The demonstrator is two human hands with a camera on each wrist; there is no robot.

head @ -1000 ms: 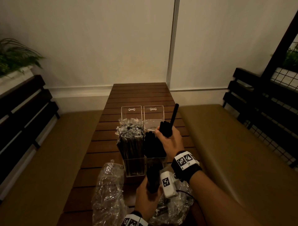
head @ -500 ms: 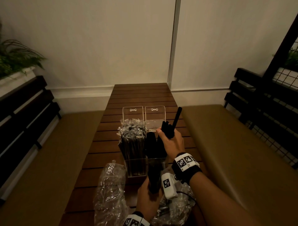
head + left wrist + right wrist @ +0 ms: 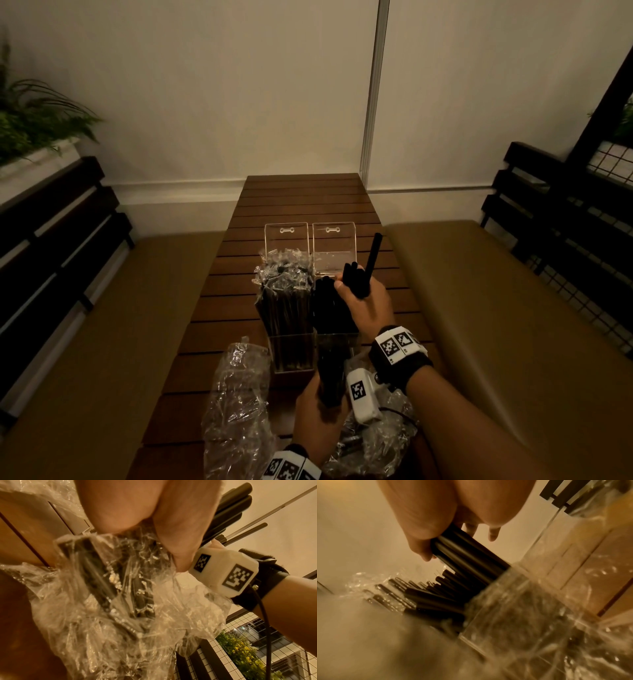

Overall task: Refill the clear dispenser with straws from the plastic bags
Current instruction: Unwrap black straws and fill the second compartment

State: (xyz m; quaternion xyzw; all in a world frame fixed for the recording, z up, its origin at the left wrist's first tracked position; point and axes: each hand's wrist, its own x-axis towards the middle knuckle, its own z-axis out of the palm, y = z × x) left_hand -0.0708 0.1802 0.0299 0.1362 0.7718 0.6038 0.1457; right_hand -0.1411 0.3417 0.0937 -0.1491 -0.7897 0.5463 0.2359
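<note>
Black straws (image 3: 356,281) gripped within right hand (image 3: 368,303) fingers (image 3: 419,545).

You face a plain cream wall (image 3: 212,102) with a pale vertical strip (image 3: 375,89) running down it to a white skirting (image 3: 178,197). A dark slatted wooden table (image 3: 305,202) runs away from you to that wall. On either side of you lies a tan cushioned bench seat (image 3: 496,308) with dark slatted backs (image 3: 51,233). You have a green plant (image 3: 30,120) at upper left, wire mesh (image 3: 609,161) at upper right. The light is dim and warm.
</note>
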